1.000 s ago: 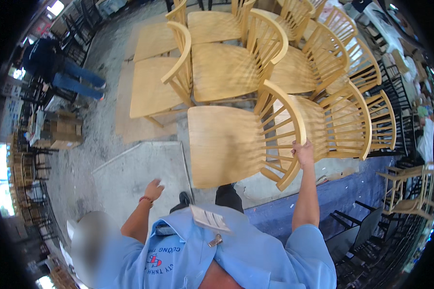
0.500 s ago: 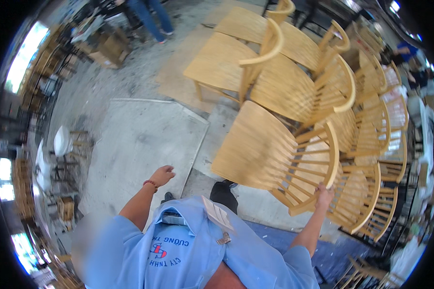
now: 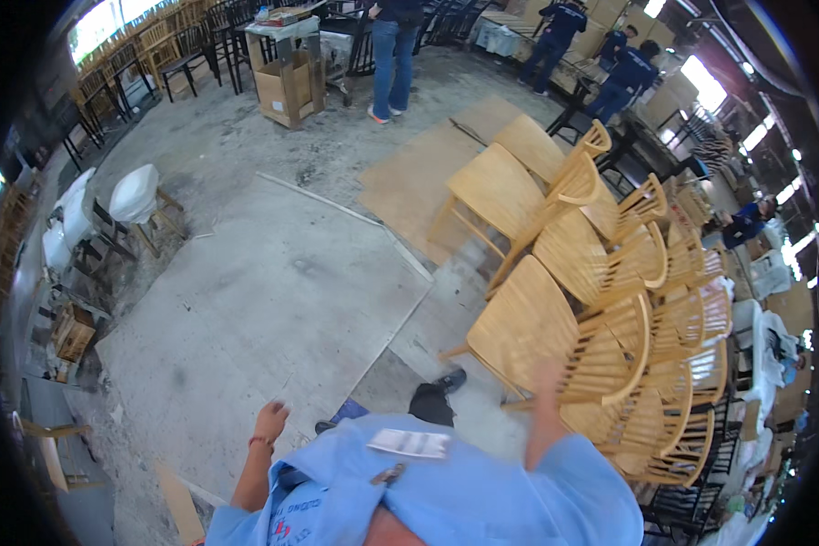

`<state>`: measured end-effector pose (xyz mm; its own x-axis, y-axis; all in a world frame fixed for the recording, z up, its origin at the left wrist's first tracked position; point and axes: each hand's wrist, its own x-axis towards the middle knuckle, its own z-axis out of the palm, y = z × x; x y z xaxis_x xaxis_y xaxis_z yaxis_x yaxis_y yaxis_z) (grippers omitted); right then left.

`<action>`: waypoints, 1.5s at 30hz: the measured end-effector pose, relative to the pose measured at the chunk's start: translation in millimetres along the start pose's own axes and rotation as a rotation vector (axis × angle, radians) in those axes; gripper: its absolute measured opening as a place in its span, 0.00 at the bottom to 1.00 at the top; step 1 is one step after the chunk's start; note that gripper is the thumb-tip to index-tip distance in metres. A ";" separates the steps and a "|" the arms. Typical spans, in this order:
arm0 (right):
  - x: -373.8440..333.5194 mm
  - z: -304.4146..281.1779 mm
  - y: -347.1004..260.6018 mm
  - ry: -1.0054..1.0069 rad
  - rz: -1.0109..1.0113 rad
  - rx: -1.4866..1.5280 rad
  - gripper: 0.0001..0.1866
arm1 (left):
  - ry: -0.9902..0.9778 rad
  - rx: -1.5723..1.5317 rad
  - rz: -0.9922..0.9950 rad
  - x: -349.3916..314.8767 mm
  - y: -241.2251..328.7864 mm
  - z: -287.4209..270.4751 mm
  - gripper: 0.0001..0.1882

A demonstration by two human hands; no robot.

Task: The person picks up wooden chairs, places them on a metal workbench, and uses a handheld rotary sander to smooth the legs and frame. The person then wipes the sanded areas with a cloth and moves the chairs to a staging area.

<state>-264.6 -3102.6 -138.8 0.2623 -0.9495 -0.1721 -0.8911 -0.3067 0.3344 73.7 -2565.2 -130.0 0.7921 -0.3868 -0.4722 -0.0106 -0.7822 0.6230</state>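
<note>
The nearest wooden chair (image 3: pixel 522 320) has a light, smooth seat and a spindled, curved back. My right hand (image 3: pixel 546 378) is over its seat edge, close to the back spindles. Motion smears its fingers, so whether it touches the chair is unclear. My left hand (image 3: pixel 271 420), with a red bead bracelet at the wrist, hangs over the grey floor sheet to the left. Its fingers look loosely apart, slightly blurred, with nothing visible in them. Behind the nearest chair stands another chair (image 3: pixel 496 193) of the same kind.
More pale chairs crowd the right side in rows. White-covered stools (image 3: pixel 135 195) stand at left. A cardboard box (image 3: pixel 282 89) sits at the back near a standing person in jeans (image 3: pixel 393 64). Several people in dark blue work farther back. A brown board (image 3: pixel 428 159) lies on the floor.
The view has tipped up, showing more of the room. My right hand has left the chair's top rail and moved left toward the seat. My left hand remains off to the left.
</note>
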 end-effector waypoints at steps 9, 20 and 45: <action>-224.4 -150.2 -434.2 -0.495 -1.182 0.810 0.26 | 0.319 -0.394 -0.421 -152.3 -212.1 -17.8 0.18; -352.1 -84.3 -635.0 -0.968 -1.040 -0.086 0.08 | 0.434 -0.699 -0.460 -168.3 -299.9 -119.1 0.24; -1211.0 -170.2 -1175.7 -0.629 -2.175 -0.644 0.22 | 0.324 -0.799 -1.032 -302.9 -725.1 -354.6 0.20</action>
<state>528.5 -1603.2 -165.8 0.0914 0.7523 -0.6525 0.6406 -0.5461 -0.5399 58.0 -1707.6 -217.6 0.3308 0.4213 -0.8444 0.9426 -0.1038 0.3174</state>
